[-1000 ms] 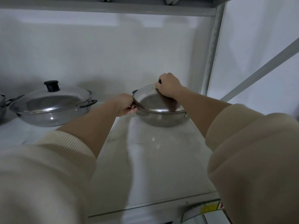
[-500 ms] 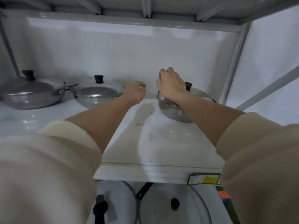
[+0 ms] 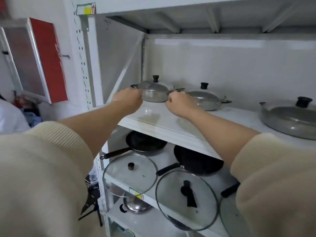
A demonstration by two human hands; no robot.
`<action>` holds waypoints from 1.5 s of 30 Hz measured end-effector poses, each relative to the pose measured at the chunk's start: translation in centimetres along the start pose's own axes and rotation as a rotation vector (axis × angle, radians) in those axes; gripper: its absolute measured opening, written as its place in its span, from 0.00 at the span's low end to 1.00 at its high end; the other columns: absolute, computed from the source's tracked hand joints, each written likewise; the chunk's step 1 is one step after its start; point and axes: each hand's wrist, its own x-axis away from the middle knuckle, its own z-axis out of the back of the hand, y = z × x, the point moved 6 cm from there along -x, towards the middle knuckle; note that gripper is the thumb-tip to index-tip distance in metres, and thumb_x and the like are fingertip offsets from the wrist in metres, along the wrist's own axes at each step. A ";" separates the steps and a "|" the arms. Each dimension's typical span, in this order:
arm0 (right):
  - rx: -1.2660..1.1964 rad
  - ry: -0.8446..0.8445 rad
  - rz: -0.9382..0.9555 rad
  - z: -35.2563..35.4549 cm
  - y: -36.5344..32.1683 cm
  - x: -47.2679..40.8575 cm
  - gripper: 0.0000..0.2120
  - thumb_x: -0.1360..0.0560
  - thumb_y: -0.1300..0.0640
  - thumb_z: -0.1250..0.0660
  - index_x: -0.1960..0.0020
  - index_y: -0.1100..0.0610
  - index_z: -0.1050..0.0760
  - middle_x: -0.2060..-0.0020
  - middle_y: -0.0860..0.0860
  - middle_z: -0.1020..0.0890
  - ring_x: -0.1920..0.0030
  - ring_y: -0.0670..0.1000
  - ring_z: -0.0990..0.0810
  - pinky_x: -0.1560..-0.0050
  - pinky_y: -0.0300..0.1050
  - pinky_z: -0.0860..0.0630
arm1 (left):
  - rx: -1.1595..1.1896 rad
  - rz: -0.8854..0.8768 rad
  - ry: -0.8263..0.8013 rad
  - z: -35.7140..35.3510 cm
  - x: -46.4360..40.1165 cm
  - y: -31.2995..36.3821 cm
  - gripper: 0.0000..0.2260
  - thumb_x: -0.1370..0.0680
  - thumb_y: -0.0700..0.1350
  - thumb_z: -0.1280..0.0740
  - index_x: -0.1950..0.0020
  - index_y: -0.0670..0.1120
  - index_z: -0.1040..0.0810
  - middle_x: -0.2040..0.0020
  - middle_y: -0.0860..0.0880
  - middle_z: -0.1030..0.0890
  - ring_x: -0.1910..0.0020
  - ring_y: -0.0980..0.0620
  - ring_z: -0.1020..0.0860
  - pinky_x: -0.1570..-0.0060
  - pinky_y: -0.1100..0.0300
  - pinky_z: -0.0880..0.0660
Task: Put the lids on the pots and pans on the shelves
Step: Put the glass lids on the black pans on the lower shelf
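You're reaching both arms at the small steel pot with a domed steel lid and black knob [image 3: 154, 90], sitting at the far-left end of the white upper shelf [image 3: 164, 123], roughly 12 o'clock from you. Lid is already seated on it.

Your left hand [image 3: 128, 98] is curled into a loose fist at the pot's 9 o'clock side, by the handle; can't tell if it's actually gripping it. Your right hand [image 3: 179, 104] is also curled shut, knuckles up, at the pot's 3 o'clock side, between it and the next one. It's holding nothing that I can see.

Working outward along the upper shelf: at 1 o'clock, the wide shallow steel pan with a steel lid [image 3: 206, 100] is lidded. At 3 o'clock, the big grey steel pan with a black-knobbed lid [image 3: 289, 118] is lidded too. So all three on this level are reading as done.

The shelf below isn't. The black frying pan with a dark handle [image 3: 145, 142] at 6 o'clock is sitting open, and so is the black wok [image 3: 198, 159] beside it. In front of them, the round glass lid with a brown knob [image 3: 130, 174] and the larger glass lid with a black handle [image 3: 187, 199] are lying loose. Another glass lid is partly showing at the right, behind your sleeve.

Lowest level: the small steel pot with a shiny lid [image 3: 136, 205] is looking covered, though partly hidden.

My read: top row finished, middle row pending.
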 end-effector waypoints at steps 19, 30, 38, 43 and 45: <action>-0.045 -0.176 -0.204 -25.5 -11.8 5.5 0.09 0.24 0.57 0.44 0.60 0.58 0.30 0.62 0.54 0.24 0.60 0.58 0.24 0.63 0.45 0.33 | 0.030 -0.080 -0.285 -22.2 8.3 -17.5 0.10 0.21 0.42 0.46 0.45 0.43 0.27 0.44 0.41 0.23 0.49 0.39 0.24 0.57 0.51 0.30; 0.054 -0.164 -0.237 -45.0 -6.8 -1.9 0.15 0.21 0.53 0.45 0.44 0.60 0.25 0.46 0.58 0.20 0.45 0.62 0.21 0.50 0.52 0.27 | 0.082 -0.099 -0.348 -43.7 -1.0 -15.0 0.16 0.20 0.49 0.45 0.34 0.45 0.30 0.38 0.42 0.25 0.37 0.40 0.28 0.47 0.47 0.28; 0.108 -0.338 -0.244 -53.2 -5.7 -3.0 0.23 0.20 0.44 0.48 0.33 0.58 0.33 0.38 0.59 0.26 0.40 0.62 0.24 0.48 0.53 0.29 | 0.053 -0.058 -0.419 -50.8 -3.0 -16.2 0.16 0.18 0.51 0.47 0.34 0.47 0.31 0.40 0.41 0.21 0.42 0.38 0.22 0.54 0.51 0.33; 0.171 -0.340 -0.095 -54.1 -6.9 -2.0 0.13 0.22 0.57 0.41 0.39 0.61 0.29 0.44 0.59 0.25 0.46 0.64 0.20 0.54 0.52 0.25 | 0.104 -0.079 -0.455 -50.7 -2.8 -16.7 0.15 0.18 0.51 0.49 0.35 0.47 0.31 0.43 0.41 0.21 0.44 0.38 0.22 0.55 0.51 0.32; 0.158 -0.317 -0.060 -53.0 -6.7 -1.7 0.12 0.23 0.58 0.41 0.42 0.61 0.27 0.45 0.58 0.24 0.48 0.63 0.19 0.57 0.49 0.28 | 0.128 -0.081 -0.480 -50.4 -2.8 -17.0 0.16 0.18 0.52 0.50 0.36 0.48 0.30 0.46 0.41 0.21 0.47 0.39 0.22 0.55 0.51 0.32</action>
